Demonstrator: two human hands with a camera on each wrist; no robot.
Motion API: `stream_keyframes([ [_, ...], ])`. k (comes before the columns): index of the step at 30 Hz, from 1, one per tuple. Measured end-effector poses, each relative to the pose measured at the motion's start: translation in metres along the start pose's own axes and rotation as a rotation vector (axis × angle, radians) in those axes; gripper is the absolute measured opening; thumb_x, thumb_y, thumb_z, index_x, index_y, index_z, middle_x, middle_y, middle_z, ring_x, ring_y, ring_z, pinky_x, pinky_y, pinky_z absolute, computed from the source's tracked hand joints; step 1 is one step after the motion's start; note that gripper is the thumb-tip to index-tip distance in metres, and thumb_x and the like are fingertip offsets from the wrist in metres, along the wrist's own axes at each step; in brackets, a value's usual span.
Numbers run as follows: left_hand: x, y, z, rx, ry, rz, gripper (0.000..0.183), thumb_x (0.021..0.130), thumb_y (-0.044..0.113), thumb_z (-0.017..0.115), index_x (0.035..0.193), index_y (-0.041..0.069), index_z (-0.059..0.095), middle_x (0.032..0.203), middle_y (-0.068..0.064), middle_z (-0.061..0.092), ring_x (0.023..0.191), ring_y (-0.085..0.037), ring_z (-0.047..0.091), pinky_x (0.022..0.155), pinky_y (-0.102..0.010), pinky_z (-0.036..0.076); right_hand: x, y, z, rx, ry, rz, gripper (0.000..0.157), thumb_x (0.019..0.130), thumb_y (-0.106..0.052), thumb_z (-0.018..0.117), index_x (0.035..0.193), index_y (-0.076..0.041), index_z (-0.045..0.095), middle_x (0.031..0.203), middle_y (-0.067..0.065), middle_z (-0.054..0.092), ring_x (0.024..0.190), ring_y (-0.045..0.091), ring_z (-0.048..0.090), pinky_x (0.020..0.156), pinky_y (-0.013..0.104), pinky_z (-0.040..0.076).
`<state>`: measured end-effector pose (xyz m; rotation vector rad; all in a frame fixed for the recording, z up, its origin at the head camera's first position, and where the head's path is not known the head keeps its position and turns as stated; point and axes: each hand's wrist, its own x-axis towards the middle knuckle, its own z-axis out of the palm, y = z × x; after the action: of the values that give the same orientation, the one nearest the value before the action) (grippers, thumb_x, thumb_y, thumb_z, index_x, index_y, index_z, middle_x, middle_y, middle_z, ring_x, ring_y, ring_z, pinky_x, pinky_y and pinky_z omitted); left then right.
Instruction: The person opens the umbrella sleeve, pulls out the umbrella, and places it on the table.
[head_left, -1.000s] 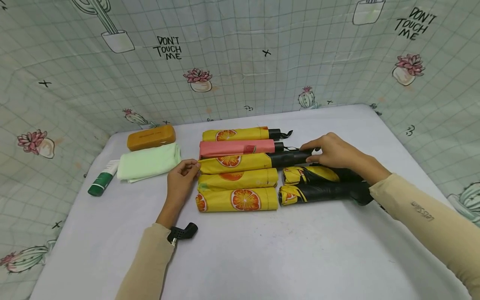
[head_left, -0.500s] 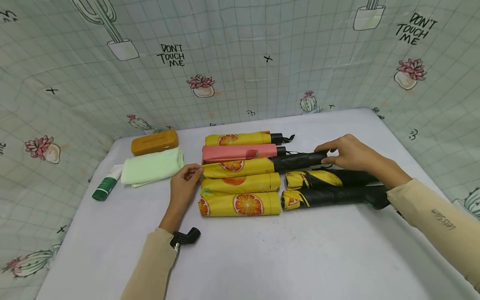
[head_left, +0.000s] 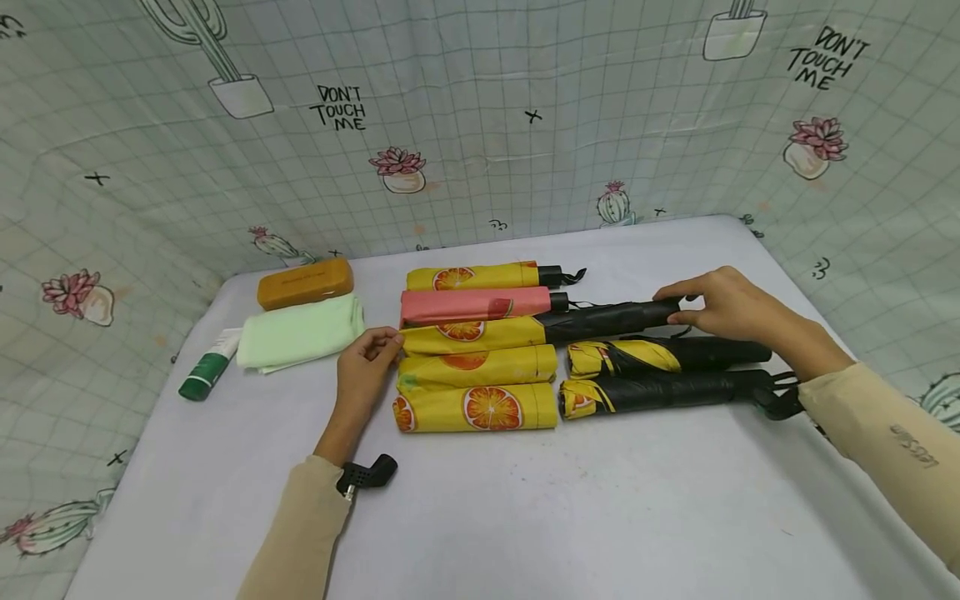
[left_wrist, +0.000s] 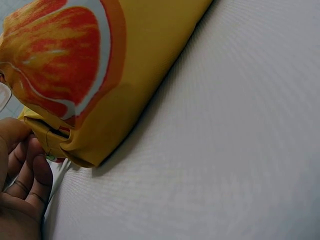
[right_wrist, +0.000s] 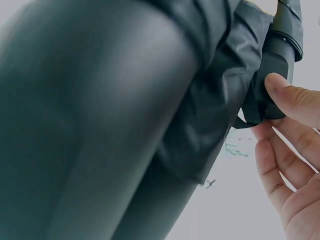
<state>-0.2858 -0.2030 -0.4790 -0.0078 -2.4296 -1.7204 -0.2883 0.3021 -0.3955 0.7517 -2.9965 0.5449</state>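
My left hand (head_left: 360, 379) pinches the left end of a yellow umbrella sleeve (head_left: 468, 335) printed with orange slices. A black folded umbrella (head_left: 607, 321) sticks out of the sleeve's right end, its far part hidden inside. By its handle end, my right hand (head_left: 731, 308) grips that umbrella between thumb and fingers. The left wrist view has the sleeve's creased corner (left_wrist: 82, 145) at the left fingertips. In the right wrist view, the thumb (right_wrist: 287, 95) lies on the black handle (right_wrist: 274, 75).
Two yellow sleeves (head_left: 491, 408) lie nearer me; right of them are two black-and-yellow folded umbrellas (head_left: 675, 390). Behind are a pink sleeved umbrella (head_left: 468, 306) and a yellow one (head_left: 480, 276). At left sit a brown case (head_left: 303, 283), green cloth (head_left: 300, 333) and green-white tube (head_left: 208, 367).
My right hand has moved to the right, drawing the black umbrella further out of the yellow sleeve. The left hand keeps its pinch on the sleeve's left end.
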Motion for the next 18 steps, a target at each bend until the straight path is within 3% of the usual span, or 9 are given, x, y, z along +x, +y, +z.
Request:
stream_keyframes([
  [12, -0.001, 0.002, 0.001, -0.007, -0.007, 0.004, 0.030, 0.097, 0.033, 0.068, 0.110, 0.006, 0.069, 0.095, -0.010, 0.065, 0.078, -0.016, 0.062, 0.069, -0.019, 0.053, -0.019, 0.017, -0.011, -0.018, 0.011, 0.051, 0.037, 0.085, -0.010, 0.080, 0.121, -0.009, 0.072, 0.102, 0.014, 0.074, 0.043, 0.010, 0.033, 0.048, 0.027, 0.034],
  [18, -0.001, 0.002, 0.001, -0.003, -0.003, 0.011, 0.030, 0.097, 0.033, 0.068, 0.110, 0.006, 0.069, 0.093, -0.010, 0.065, 0.077, -0.016, 0.061, 0.068, -0.019, 0.052, -0.026, 0.027, -0.013, -0.026, 0.013, 0.079, 0.037, 0.085, -0.010, 0.080, 0.121, -0.010, 0.072, 0.082, 0.003, 0.072, 0.043, 0.009, 0.033, 0.046, 0.026, 0.033],
])
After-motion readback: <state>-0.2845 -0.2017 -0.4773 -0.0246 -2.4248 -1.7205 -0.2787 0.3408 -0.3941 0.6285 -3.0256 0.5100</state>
